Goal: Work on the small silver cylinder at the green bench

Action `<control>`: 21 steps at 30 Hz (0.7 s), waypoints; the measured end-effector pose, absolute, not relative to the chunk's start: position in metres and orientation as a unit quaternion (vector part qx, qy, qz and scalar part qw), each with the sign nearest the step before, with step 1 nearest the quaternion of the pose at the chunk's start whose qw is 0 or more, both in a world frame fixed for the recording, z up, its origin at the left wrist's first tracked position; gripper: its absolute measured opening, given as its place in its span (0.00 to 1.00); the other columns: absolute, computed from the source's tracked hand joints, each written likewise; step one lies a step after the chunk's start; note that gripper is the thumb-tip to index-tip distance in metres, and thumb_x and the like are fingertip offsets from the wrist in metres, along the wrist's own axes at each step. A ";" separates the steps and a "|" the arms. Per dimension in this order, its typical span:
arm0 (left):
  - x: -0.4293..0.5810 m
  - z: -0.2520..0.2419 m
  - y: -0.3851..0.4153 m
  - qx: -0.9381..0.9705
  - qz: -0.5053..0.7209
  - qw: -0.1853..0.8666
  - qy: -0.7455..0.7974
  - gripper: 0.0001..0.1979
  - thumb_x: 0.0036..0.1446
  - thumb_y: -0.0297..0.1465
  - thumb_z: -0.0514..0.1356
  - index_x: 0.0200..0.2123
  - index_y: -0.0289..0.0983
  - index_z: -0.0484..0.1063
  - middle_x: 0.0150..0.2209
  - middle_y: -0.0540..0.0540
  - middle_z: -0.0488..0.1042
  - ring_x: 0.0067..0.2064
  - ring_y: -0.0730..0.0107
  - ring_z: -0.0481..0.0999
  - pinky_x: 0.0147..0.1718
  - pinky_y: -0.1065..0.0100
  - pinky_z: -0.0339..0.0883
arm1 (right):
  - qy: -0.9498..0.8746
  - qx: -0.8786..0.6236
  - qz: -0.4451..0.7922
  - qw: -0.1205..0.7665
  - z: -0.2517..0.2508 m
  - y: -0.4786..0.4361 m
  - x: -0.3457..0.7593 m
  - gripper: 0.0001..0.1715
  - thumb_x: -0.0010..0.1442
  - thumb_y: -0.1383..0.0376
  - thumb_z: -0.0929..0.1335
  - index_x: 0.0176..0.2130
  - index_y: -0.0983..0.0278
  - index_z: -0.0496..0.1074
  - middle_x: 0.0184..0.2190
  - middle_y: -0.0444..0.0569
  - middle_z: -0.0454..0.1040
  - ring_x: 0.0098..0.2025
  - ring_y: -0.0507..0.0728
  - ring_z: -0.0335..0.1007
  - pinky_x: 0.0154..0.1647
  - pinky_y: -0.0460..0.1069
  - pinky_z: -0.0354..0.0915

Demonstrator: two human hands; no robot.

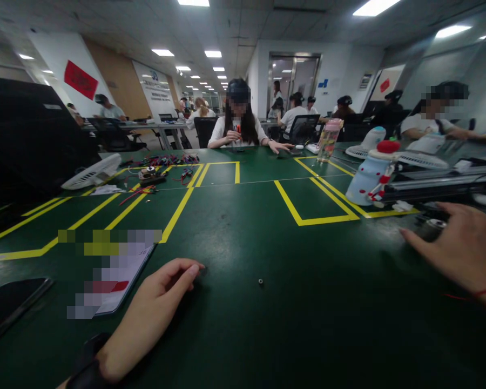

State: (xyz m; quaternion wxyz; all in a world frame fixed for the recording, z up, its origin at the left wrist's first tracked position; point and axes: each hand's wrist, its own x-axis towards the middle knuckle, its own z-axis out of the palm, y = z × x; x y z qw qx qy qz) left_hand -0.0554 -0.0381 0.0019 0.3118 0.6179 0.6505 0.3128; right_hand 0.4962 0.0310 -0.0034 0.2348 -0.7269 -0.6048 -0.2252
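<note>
My left hand [168, 289] hovers low over the green table [308, 319], thumb and forefinger pressed together. A small dark speck shows at their tips, too little to name. To the right of that hand lies a small dark metal ring-like part [261, 282]. At the right edge, my right hand [467, 251] has thumb and fingers spread around a round metal part [434, 227] resembling a small motor; a firm grip on it is not visible. A phone with a lit screen [133, 286] lies just left of my left hand.
A dark phone [14, 305] rests at far left. Wires [166, 160] and a motor-like part [149, 173] lie back left. A blue bottle [364, 175], a clear bottle [329, 140] and metal rails [441, 183] stand right. A person [238, 121] sits opposite, one hand on the table.
</note>
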 end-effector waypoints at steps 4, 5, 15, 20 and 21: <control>-0.057 0.000 -0.039 0.620 0.305 0.317 0.650 0.19 0.61 0.48 0.55 0.44 0.41 0.75 0.36 0.48 0.77 0.38 0.62 0.75 0.37 0.66 0.67 | -0.805 -0.548 -0.026 0.225 0.008 0.012 0.373 0.33 0.60 0.45 0.63 0.57 0.59 0.64 0.56 0.53 0.63 0.59 0.62 0.59 0.61 0.59 0.57; -0.057 0.000 -0.039 0.620 0.303 0.318 0.649 0.19 0.61 0.48 0.55 0.44 0.42 0.75 0.37 0.48 0.77 0.38 0.62 0.75 0.37 0.66 0.67 | -0.833 -0.509 0.069 0.208 0.009 0.007 0.340 0.31 0.61 0.47 0.64 0.58 0.57 0.64 0.57 0.51 0.63 0.57 0.59 0.61 0.59 0.57 0.60; -0.059 -0.001 -0.042 0.617 0.310 0.320 0.649 0.19 0.60 0.49 0.56 0.45 0.42 0.75 0.39 0.47 0.78 0.40 0.60 0.76 0.38 0.64 0.69 | -0.859 -0.387 0.226 0.247 0.013 0.008 0.263 0.11 0.64 0.61 0.64 0.41 0.61 0.75 0.40 0.47 0.73 0.42 0.51 0.67 0.45 0.48 0.64; -0.059 -0.003 -0.039 0.625 0.301 0.318 0.646 0.18 0.61 0.48 0.56 0.44 0.43 0.74 0.39 0.48 0.78 0.40 0.60 0.76 0.39 0.64 0.68 | -0.732 -0.619 -0.075 0.276 0.050 0.024 0.406 0.15 0.61 0.57 0.66 0.42 0.62 0.76 0.44 0.50 0.73 0.43 0.55 0.67 0.45 0.51 0.61; -0.059 -0.003 -0.039 0.627 0.298 0.319 0.646 0.18 0.61 0.48 0.56 0.44 0.43 0.74 0.39 0.48 0.77 0.41 0.61 0.75 0.39 0.64 0.67 | -0.693 -0.669 -0.117 0.243 0.054 0.026 0.437 0.15 0.60 0.57 0.67 0.42 0.63 0.76 0.44 0.51 0.73 0.43 0.56 0.67 0.44 0.51 0.61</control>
